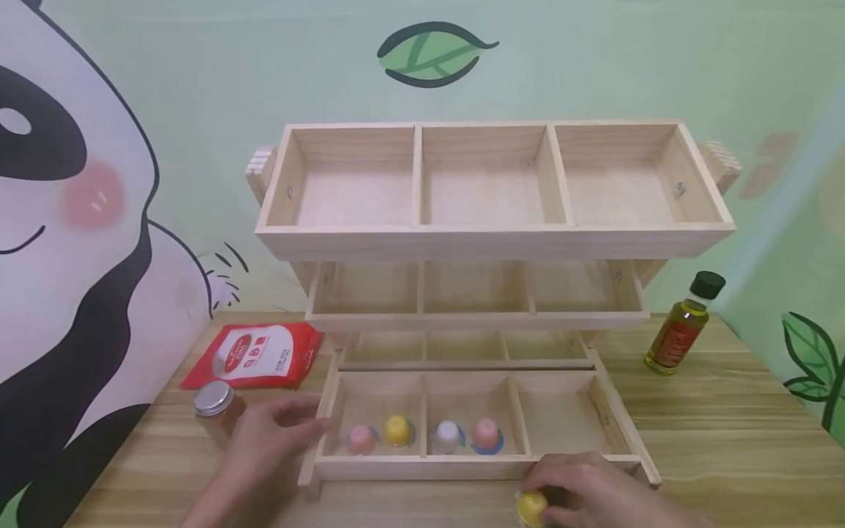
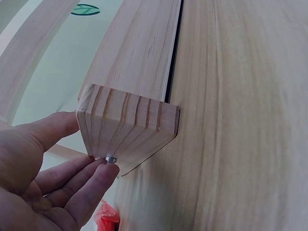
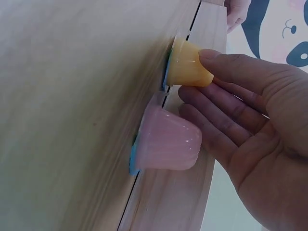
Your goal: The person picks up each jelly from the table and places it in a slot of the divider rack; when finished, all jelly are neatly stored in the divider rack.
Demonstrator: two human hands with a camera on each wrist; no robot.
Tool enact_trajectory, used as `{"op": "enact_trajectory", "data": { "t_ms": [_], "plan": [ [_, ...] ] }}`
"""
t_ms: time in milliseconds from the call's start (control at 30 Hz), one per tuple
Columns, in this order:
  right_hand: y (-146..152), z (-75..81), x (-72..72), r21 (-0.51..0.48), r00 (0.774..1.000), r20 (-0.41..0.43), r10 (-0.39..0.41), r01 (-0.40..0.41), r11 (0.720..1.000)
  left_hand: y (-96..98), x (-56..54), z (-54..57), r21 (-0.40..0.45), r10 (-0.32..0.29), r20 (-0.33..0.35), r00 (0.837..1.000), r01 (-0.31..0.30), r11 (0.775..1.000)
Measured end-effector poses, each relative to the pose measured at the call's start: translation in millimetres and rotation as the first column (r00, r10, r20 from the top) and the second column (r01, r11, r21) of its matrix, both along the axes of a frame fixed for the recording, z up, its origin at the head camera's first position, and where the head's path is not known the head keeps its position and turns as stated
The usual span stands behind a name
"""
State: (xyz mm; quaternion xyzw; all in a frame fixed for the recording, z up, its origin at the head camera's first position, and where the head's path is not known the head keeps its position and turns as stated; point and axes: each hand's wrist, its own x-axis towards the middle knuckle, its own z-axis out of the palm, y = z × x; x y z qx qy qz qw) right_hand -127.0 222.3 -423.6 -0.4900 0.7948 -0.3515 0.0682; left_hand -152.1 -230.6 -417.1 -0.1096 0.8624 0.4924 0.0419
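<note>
A yellow jelly cup [image 1: 531, 507] sits lid-down on the table in front of the wooden rack [image 1: 495, 242]. My right hand [image 1: 587, 484] pinches it between thumb and fingers. Beside it in the right wrist view, a pink jelly cup [image 3: 168, 139] also stands lid-down, close to the curled fingers. At the rack's lower left end, my left hand [image 1: 267, 444] touches the wood with loosely bent fingers; the left wrist view shows fingertips near a small metal screw [image 2: 111, 160]. The bottom tier holds several jelly cups, among them a white one [image 1: 447, 436], in its left and middle compartments.
Left of the rack lie a red and white bag [image 1: 257, 356] and a jar with a silver lid [image 1: 213, 398], partly behind my left hand. An oil bottle [image 1: 676, 334] with a black cap stands to the right. The upper tiers overhang the bottom one.
</note>
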Motion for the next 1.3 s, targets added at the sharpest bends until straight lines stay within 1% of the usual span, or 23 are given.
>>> {"op": "enact_trajectory", "data": {
  "t_ms": [133,300,367,500,567,633,700,733,800,833,900,967,1033,1100,1133,1200,1300],
  "plan": [
    [-2.4,2.2,1.1,-0.002,1.000,-0.006,0.002,-0.002,1.000,-0.2,-0.6,-0.3,0.002,0.000,0.000,1.000,0.000,1.000],
    [-6.4,9.8,3.5,0.010,0.997,0.072,-0.018,0.018,1.000,-0.4,-1.7,-1.7,0.026,0.006,0.019,1.000,-0.007,1.000],
    [-9.0,13.9,4.9,0.003,0.997,0.078,-0.026,0.026,1.000,-0.4,-2.1,-2.1,0.033,0.008,0.022,1.000,-0.008,0.999],
    [-13.5,22.4,7.6,-0.018,0.997,0.059,-0.056,0.057,0.998,-0.3,-2.2,-2.2,0.028,0.007,0.021,1.000,-0.008,1.000],
    [-14.0,27.2,8.1,-0.013,0.991,0.109,-0.079,0.081,0.997,-0.2,-2.1,-2.1,0.021,0.005,0.016,1.000,-0.006,1.000],
    [-14.4,31.1,7.4,-0.008,0.987,0.129,-0.095,0.097,0.995,-0.1,-2.0,-1.9,0.014,0.004,0.009,1.000,-0.004,1.000],
    [-14.7,33.2,5.7,-0.027,0.988,0.126,-0.090,0.094,0.995,0.0,-1.6,-1.5,0.012,0.004,0.008,1.000,-0.004,1.000],
    [-14.7,33.6,4.6,-0.047,0.991,0.113,-0.078,0.084,0.995,0.0,-1.5,-1.4,0.009,0.003,0.005,1.000,-0.004,1.000],
    [-15.2,33.7,2.5,-0.089,0.997,0.036,-0.066,0.069,0.994,0.0,-1.3,-1.6,0.006,0.001,0.001,1.000,-0.001,1.000],
    [-15.1,34.0,1.7,-0.112,0.998,0.029,-0.057,0.060,0.992,-0.1,-1.3,-1.7,0.005,0.000,-0.001,1.000,0.000,1.000],
    [-15.0,35.9,0.3,-0.135,0.998,0.011,-0.064,0.065,0.989,-0.2,-1.1,-2.0,0.003,-0.001,-0.003,1.000,0.001,1.000],
    [-14.6,38.2,-1.3,-0.148,0.995,-0.049,-0.087,0.079,0.986,-0.3,-1.0,-2.3,0.006,0.000,0.000,1.000,0.000,1.000],
    [-14.1,40.5,-3.4,-0.155,0.987,-0.113,-0.114,0.096,0.983,-0.2,-0.8,-2.1,0.011,0.003,0.005,1.000,-0.003,1.000],
    [-13.1,42.6,-6.3,-0.157,0.967,-0.208,-0.150,0.118,0.981,-0.2,-0.6,-1.8,0.016,0.006,0.010,1.000,-0.006,1.000],
    [-12.5,43.7,-7.7,-0.158,0.958,-0.238,-0.162,0.127,0.979,-0.1,-0.5,-1.6,0.017,0.006,0.010,1.000,-0.007,1.000],
    [-11.1,46.4,-10.1,-0.152,0.947,-0.260,-0.191,0.155,0.976,0.0,-0.5,-1.2,0.018,0.008,0.012,1.000,-0.008,1.000],
    [-9.4,50.4,-13.0,-0.148,0.944,-0.250,-0.217,0.184,0.972,0.1,-0.4,-0.7,0.015,0.009,0.013,1.000,-0.009,1.000]
  ]
}}
